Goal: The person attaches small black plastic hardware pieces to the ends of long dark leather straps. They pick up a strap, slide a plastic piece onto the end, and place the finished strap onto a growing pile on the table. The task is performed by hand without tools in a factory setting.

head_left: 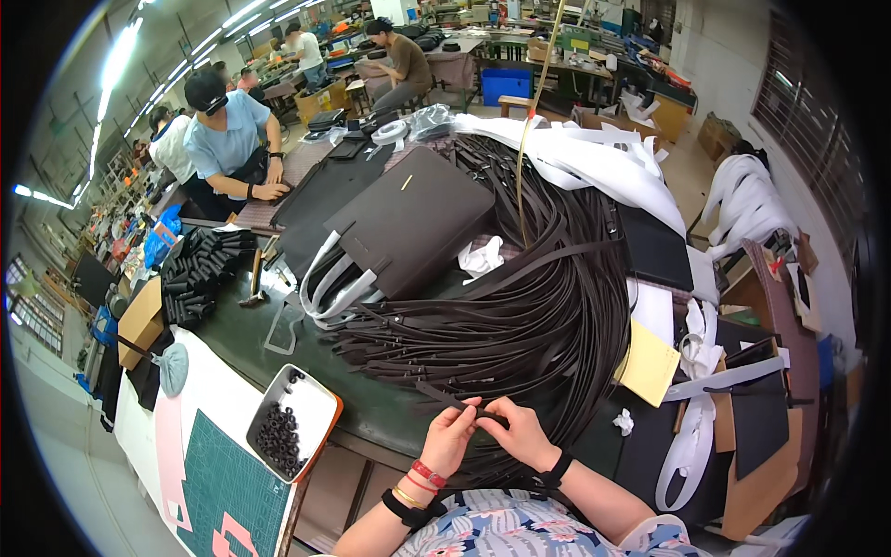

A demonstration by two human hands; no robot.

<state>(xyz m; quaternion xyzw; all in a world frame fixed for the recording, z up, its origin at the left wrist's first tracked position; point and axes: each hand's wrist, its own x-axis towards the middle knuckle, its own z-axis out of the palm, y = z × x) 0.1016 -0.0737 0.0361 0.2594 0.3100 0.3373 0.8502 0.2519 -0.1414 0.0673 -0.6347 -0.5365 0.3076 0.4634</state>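
Observation:
Both my hands meet over the near edge of the table on a dark brown strap. My left hand [447, 438] pinches it between thumb and fingers, and its end [434, 394] sticks out past them to the upper left. Close beside it, my right hand [515, 434] grips the same strap with bent fingers. Whether a small part sits between the fingertips is too fine to make out. Just beyond my hands lies a big heap of dark straps [520, 325], fanned across the table. A dark handbag [418, 218] with white-wrapped handles lies behind them.
Left of my hands stands a white tray [320, 408] of small black rings, near a green cutting mat [232, 492]. A hammer [255, 278] and a pile of black rolled pieces [200, 269] lie farther left. Yellow paper [650, 362] is at right. A co-worker [227, 139] works across the table.

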